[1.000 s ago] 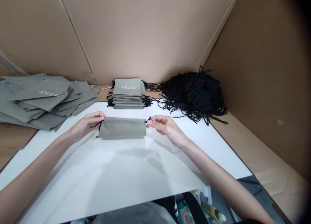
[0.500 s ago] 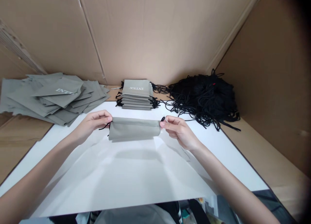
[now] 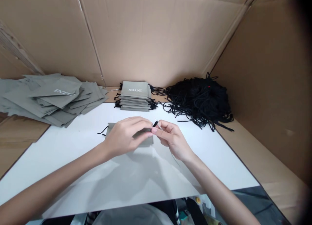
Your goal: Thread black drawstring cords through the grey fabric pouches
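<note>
A small grey drawstring pouch is held up over the white table, partly hidden behind my left hand. My left thumb and fingers pinch the pouch near its right end. Close beside them, the fingers of my right hand are closed on a black cord at that same corner. A thin wire loops up by the cord and trails below my right hand. Black cord ends stick out at the pouch's left side.
Loose grey pouches lie heaped at the left. A neat stack of pouches marked INTEX with black cords stands at the back middle. A tangled pile of black cords sits at the back right. Cardboard walls enclose the white table.
My left hand has moved right, from the pouch's left end to its right end beside my right hand. The black cord now shows more plainly at that corner.
</note>
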`<move>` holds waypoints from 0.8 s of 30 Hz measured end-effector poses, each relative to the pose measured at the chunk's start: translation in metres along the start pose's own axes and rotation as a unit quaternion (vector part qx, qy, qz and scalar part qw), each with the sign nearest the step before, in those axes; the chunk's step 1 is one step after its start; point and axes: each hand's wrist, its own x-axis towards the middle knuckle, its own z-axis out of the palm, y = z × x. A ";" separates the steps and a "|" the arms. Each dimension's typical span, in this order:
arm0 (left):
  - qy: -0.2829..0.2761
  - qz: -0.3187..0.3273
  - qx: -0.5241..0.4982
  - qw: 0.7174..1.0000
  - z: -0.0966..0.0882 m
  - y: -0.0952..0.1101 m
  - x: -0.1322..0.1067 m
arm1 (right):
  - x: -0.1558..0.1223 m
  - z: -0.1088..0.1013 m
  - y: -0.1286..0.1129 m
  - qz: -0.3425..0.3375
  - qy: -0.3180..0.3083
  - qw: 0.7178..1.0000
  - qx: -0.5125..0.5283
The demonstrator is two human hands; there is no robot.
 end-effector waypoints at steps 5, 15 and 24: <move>-0.014 -0.058 -0.104 0.993 0.009 -0.006 -0.005 | -0.006 0.001 0.006 0.001 0.007 0.999 -0.046; -0.010 -0.063 -0.060 0.996 0.042 -0.015 -0.021 | -0.008 0.005 0.023 0.023 0.026 0.999 -0.030; -0.030 0.036 0.087 0.995 0.037 -0.039 -0.024 | -0.009 -0.023 0.004 0.126 -0.110 0.978 -0.128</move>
